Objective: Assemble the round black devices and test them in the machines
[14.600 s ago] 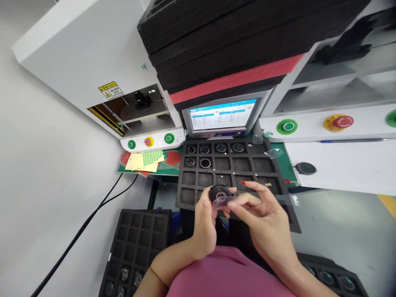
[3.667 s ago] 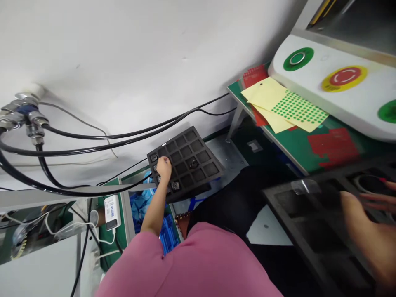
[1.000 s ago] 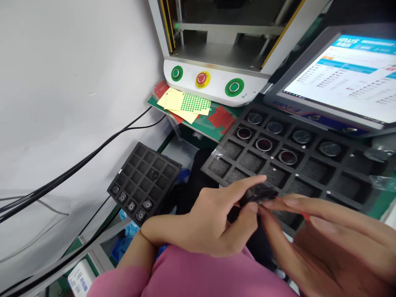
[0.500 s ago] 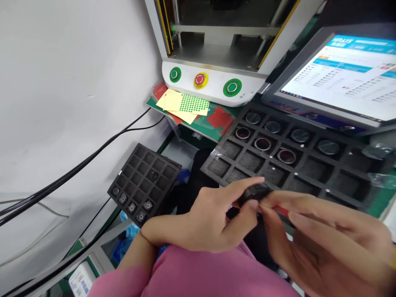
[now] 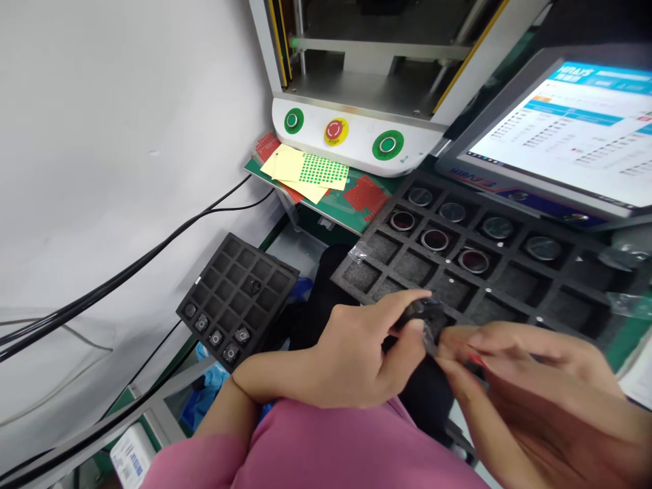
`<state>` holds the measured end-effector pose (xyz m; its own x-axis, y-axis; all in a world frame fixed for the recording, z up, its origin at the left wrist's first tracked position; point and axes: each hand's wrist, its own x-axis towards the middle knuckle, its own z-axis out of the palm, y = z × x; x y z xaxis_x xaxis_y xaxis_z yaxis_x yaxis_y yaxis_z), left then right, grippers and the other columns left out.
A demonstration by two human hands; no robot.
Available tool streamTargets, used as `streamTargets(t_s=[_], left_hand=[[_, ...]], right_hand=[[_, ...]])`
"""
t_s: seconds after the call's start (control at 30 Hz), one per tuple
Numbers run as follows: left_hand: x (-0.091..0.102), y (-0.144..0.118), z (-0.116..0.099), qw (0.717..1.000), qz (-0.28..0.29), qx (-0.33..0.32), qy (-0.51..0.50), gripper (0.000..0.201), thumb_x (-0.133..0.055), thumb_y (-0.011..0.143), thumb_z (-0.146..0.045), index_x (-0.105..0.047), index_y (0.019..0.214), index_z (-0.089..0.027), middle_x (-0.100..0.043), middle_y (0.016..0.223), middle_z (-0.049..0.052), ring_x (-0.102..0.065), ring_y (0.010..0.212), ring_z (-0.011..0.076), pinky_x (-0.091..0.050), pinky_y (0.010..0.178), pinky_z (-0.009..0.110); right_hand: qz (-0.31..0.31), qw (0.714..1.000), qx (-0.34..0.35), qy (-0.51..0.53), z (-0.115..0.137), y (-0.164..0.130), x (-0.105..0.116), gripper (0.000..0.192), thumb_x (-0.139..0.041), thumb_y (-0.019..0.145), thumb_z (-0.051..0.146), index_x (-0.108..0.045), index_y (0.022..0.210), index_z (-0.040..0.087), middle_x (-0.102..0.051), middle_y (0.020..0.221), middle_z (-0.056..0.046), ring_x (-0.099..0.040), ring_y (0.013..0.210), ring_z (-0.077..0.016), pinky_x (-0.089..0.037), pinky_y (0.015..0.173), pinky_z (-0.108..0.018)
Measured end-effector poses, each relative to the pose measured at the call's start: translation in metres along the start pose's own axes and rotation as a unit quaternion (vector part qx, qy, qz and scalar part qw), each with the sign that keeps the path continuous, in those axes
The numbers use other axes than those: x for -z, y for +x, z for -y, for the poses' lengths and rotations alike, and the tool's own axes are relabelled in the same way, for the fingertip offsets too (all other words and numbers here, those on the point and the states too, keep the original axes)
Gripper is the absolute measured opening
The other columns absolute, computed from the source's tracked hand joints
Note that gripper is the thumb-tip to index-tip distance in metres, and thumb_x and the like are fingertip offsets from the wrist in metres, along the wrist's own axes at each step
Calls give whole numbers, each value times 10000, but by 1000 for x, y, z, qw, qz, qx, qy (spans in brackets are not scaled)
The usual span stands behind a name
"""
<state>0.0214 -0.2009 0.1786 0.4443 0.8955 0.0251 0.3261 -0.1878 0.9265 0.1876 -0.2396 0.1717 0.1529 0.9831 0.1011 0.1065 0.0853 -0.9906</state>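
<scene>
My left hand point(image 5: 351, 353) pinches a small round black lens part point(image 5: 426, 314) between thumb and forefinger, just above the near edge of a black foam tray point(image 5: 367, 275). My right hand point(image 5: 530, 401) meets it from the right, its fingertips pinching at the part's lower right side, where a bit of clear film shows. Several round lens parts point(image 5: 435, 239) sit in the tray's far cells; the near cells are bare foam.
A second black foam tray point(image 5: 257, 272) lies lower left with several small parts in its near row. Behind stand a white machine with green and red buttons point(image 5: 336, 130), yellow dot-sticker sheets point(image 5: 310, 173), and a lit monitor point(image 5: 570, 129). Black cables run along the white wall.
Since half a second ago my right fingers have slid down and curled in at the part's right side. My left hand keeps its grip. Earlier my left hand reached to the lower tray.
</scene>
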Motion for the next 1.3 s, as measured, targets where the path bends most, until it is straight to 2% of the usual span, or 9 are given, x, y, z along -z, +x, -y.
streamTargets(t_s=[0.1, 0.3, 0.53, 0.6, 0.7, 0.83, 0.97, 1.1, 1.3], left_hand=[[2, 1, -2, 999, 13, 32, -35, 398, -451, 956, -246, -607, 1266, -50, -767, 936, 132, -744, 801, 196, -592, 750, 276], [-1, 6, 0, 957, 45, 134, -254, 534, -749, 742, -281, -647, 1228, -83, -768, 972, 122, -757, 867, 236, -622, 794, 289], [-4, 8, 6, 957, 72, 171, -225, 360, -607, 840, -168, -692, 1181, -88, -774, 975, 126, -772, 863, 229, -623, 788, 283], [-2, 8, 8, 961, 74, 169, -206, 347, -604, 848, -168, -693, 1173, -85, -779, 942, 123, -774, 855, 222, -620, 782, 264], [-1, 9, 9, 972, 63, 158, -164, 361, -606, 853, -185, -676, 1184, -60, -782, 875, 123, -775, 815, 210, -616, 751, 237], [-4, 11, 7, 982, 57, 133, -123, 349, -609, 854, -201, -689, 1170, -76, -780, 878, 96, -762, 795, 177, -598, 740, 206], [-9, 12, 6, 986, 61, 133, -80, 356, -621, 840, -208, -699, 1176, -119, -774, 876, 63, -735, 736, 161, -577, 684, 215], [-21, 14, 14, 981, 71, 141, -113, 316, -716, 786, -247, -734, 1085, -147, -776, 871, 50, -727, 760, 171, -564, 693, 224], [-51, 24, 23, 983, 119, 107, -87, 238, -737, 767, -283, -728, 976, -170, -780, 858, 33, -731, 767, 179, -584, 714, 246]], right_hand=[[14, 999, 49, 1, -6, -9, -1, 272, -718, 805, 106, -695, 991, 303, -603, 972, -18, -652, 856, -149, -588, 707, -249], [-104, 989, -42, 94, 1, -2, -12, 308, -746, 761, 67, -662, 963, 284, -584, 1051, -36, -634, 827, -158, -566, 567, -246], [-155, 965, -121, 175, -2, 9, -13, 284, -811, 669, 93, -659, 855, 244, -619, 958, -28, -646, 695, -164, -456, 415, -227], [-169, 969, -82, 162, -9, 11, -11, 282, -812, 672, 93, -675, 867, 245, -636, 946, -35, -649, 740, -172, -476, 455, -241], [-188, 976, 27, 111, -17, 11, -9, 409, -805, 660, 56, -685, 989, 267, -651, 1024, -39, -634, 801, -166, -551, 675, -319], [-112, 985, 126, 25, -22, 8, -11, 650, -813, 637, 30, -607, 1168, 342, -607, 1145, -12, -664, 853, -174, -572, 782, -377], [-90, 981, 159, -69, -27, 3, -13, 490, -731, 769, 16, -598, 1146, 300, -622, 1027, -5, -670, 883, -164, -561, 833, -364], [-83, 974, 200, -73, -29, -8, -6, 486, -682, 783, -43, -598, 1156, 258, -637, 1009, -33, -647, 925, -159, -570, 767, -298], [-97, 979, 171, -46, -23, -37, 12, 418, -658, 795, -29, -614, 1102, 251, -649, 933, -34, -672, 848, -167, -586, 682, -292]])
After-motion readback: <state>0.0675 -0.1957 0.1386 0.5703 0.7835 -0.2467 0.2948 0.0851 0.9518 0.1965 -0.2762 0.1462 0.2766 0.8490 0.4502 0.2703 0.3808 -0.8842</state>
